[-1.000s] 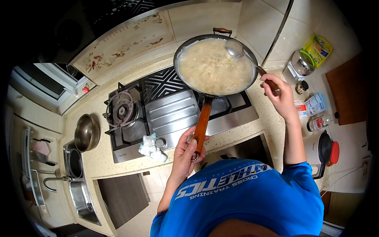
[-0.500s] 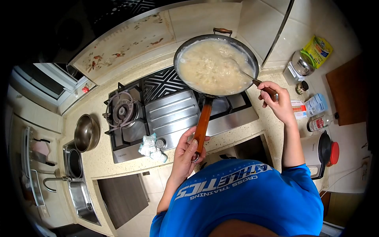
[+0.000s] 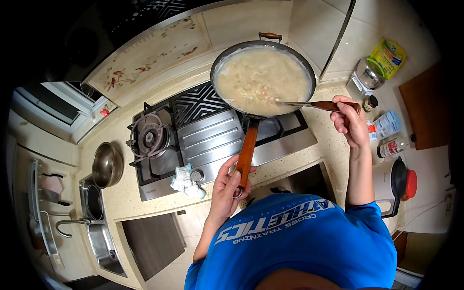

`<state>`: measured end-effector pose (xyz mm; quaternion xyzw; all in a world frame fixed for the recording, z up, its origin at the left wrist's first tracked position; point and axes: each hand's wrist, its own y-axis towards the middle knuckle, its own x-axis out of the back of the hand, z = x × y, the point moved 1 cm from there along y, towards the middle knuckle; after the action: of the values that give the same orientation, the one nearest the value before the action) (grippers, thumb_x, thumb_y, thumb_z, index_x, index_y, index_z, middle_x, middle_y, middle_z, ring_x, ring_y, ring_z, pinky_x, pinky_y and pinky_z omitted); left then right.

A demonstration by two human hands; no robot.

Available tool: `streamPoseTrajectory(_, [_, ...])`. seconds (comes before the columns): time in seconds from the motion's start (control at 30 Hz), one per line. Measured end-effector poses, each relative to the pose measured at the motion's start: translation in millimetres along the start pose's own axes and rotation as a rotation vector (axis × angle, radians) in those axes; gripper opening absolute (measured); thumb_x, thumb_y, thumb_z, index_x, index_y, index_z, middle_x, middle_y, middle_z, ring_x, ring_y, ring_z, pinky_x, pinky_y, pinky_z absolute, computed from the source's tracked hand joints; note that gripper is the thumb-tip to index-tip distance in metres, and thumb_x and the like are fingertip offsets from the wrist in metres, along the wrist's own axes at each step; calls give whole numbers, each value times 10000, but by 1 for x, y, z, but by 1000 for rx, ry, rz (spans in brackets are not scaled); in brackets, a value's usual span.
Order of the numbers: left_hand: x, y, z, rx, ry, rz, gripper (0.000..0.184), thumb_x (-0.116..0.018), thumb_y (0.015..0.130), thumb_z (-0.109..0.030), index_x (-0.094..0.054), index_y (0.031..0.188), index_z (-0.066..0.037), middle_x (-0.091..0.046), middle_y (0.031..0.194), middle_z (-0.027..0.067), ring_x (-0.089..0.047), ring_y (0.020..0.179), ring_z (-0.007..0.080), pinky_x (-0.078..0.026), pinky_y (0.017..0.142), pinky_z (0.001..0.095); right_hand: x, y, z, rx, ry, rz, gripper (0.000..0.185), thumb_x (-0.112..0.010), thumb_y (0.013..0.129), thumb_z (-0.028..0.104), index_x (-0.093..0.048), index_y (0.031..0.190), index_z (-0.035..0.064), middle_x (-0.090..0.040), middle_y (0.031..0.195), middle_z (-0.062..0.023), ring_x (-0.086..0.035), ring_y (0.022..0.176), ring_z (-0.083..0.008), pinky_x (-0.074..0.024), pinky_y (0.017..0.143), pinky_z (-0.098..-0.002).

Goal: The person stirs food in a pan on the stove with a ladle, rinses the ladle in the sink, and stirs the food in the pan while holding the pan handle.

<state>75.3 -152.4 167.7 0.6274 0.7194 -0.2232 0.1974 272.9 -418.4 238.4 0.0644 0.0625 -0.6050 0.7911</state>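
A large wok point(image 3: 216, 92) sits on the right burner of the gas stove point(image 3: 212, 145), nearly full of a cloudy, pale beige soup point(image 3: 263, 77) with small bits in it. My left hand point(image 3: 229, 186) is wrapped round the end of the wok's long wooden handle point(image 3: 247, 152). With my right hand point(image 3: 351, 121) I grip the wooden handle of a metal utensil, perhaps a ladle point(image 3: 316, 104); its shaft reaches over the wok's right rim. Its head is under the soup near the front side, so its exact shape is hidden.
A crumpled white cloth point(image 3: 186, 181) lies by the stove knob. Left of the stove stand a metal bowl point(image 3: 107, 164) and a sink point(image 3: 104, 246). On the right are a small jar point(image 3: 370, 103), a bottle point(image 3: 392, 147), a yellow bag point(image 3: 388, 59) and a white appliance point(image 3: 382, 186).
My right hand has moved a little right and down, and the utensil now lies flatter, its submerged end nearer the wok's front. My left hand stays on the handle.
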Motion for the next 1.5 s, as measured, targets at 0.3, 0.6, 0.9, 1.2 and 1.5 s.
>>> streamPoseTrajectory(0.3, [-1,0,1,3,-6,-24,518,-521,922,-305,-348,1350,-70,-571,1105,203,-438,535,93,-304,429,164,9,-7,0,37,140,-30,212,-497,904,167,-559,1032,10,-579,636,-94,-396,374,-74,-271,345,-180])
streamPoseTrajectory(0.6, [-1,0,1,7,10,-25,535,-537,912,-326,-353,1346,-73,-587,1090,184,-456,537,87,-307,430,161,10,-16,4,78,131,-4,217,-467,915,155,-533,1043,-7,-579,635,-95,-400,372,-69,-276,346,-177])
streamPoseTrajectory(0.9, [-1,0,2,3,8,-28,562,-552,901,-342,-348,1352,-76,-584,1092,190,-453,531,85,-304,424,162,7,-22,8,125,61,43,205,-473,905,148,-527,1025,-10,-593,638,-96,-445,372,-76,-291,344,-173])
streamPoseTrajectory(1.2, [0,0,1,8,-8,-24,555,-545,907,-327,-345,1353,-65,-581,1094,197,-456,540,84,-308,420,162,3,-27,11,176,-22,65,201,-493,890,146,-528,1013,-9,-603,644,-93,-509,401,-91,-290,332,-160])
streamPoseTrajectory(1.5, [3,0,2,-3,-26,35,443,-452,962,-239,-327,1364,-102,-582,1107,180,-504,592,100,-311,438,167,-17,-46,22,303,-302,115,181,-563,884,90,-557,1045,8,-657,845,-97,-648,708,-140,-424,507,-183])
